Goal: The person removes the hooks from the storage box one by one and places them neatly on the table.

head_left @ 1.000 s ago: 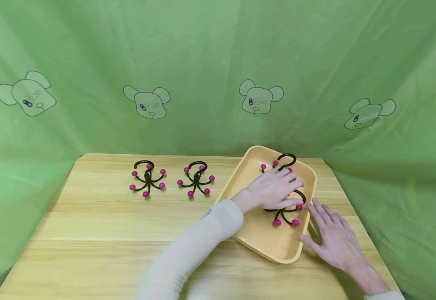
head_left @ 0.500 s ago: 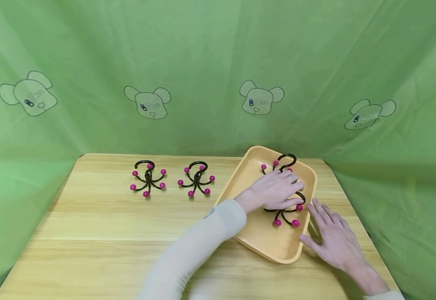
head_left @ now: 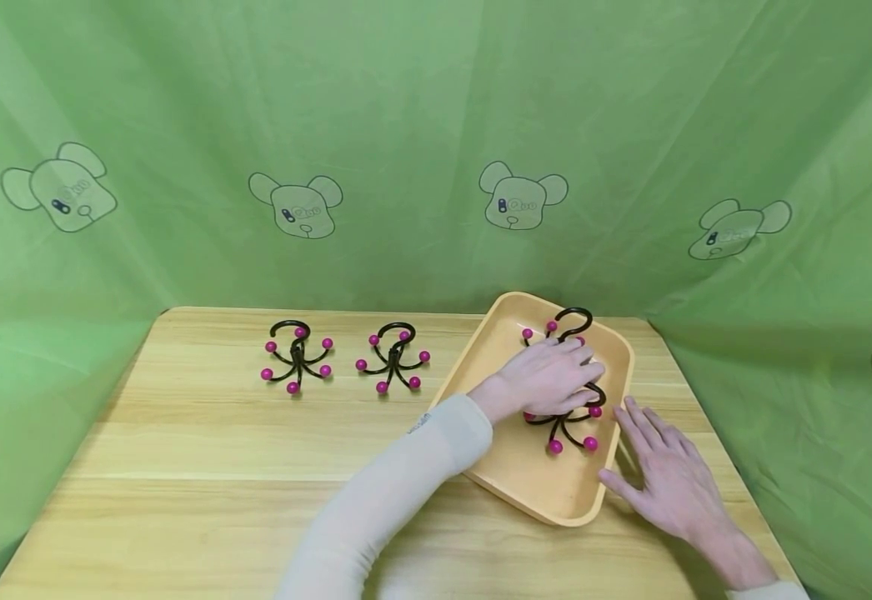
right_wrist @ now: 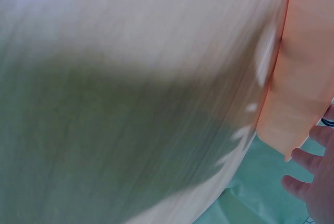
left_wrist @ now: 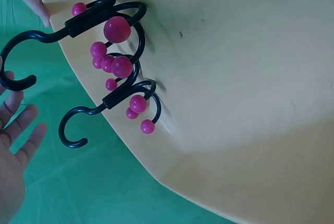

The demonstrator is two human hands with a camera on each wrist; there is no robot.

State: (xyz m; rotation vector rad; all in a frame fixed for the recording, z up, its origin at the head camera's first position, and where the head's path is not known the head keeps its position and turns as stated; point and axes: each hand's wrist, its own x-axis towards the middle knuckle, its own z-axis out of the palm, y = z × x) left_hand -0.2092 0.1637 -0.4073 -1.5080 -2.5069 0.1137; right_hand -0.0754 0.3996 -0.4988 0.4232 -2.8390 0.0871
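My left hand [head_left: 544,379] reaches into a pale orange tray [head_left: 518,492]. Its thumb and forefinger pinch the curved hook of the nearer claw hanger [left_wrist: 87,23], which is black with pink ball tips. The other fingers stay spread in the left wrist view. Behind it in the tray lies a second claw hanger [left_wrist: 119,95], partly covered by the left hand in the head view. My right hand [head_left: 672,479] rests on the tray's right side, fingers straight and spread, fingertips right at the rim.
Two more claw hangers, one at the far left [head_left: 297,357] and one beside it [head_left: 393,358], lie on the wooden table [head_left: 218,467] left of the tray. Green curtain [head_left: 406,150] with mouse prints encloses the table's back and sides.
My left thumb has drawn inward to the nearer hanger's hook, and that hanger has shifted slightly. The right hand and tray stay put.
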